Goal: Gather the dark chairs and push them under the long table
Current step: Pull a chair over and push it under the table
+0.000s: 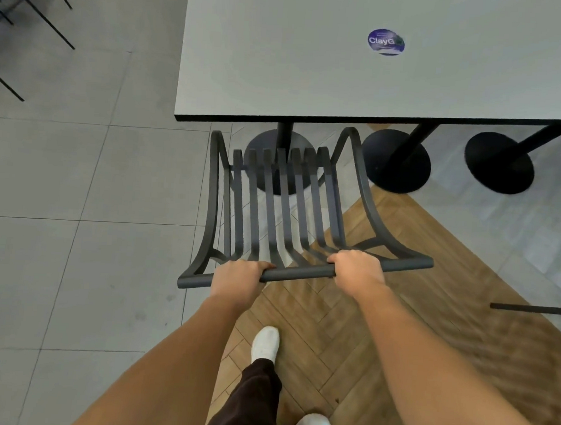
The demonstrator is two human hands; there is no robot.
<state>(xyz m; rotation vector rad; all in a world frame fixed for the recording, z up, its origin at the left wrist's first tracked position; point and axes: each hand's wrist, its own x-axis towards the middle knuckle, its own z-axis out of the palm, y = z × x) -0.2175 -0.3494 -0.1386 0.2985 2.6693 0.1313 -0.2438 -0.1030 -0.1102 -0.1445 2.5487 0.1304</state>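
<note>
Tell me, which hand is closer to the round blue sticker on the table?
Right. The right hand grips the chair's top rail almost below the sticker; the left hand grips it farther left.

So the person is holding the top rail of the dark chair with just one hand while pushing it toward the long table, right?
Not quite: the head view shows both hands on the rail. The left hand and right hand each grip the top rail of the dark chair, which faces the long table.
</note>
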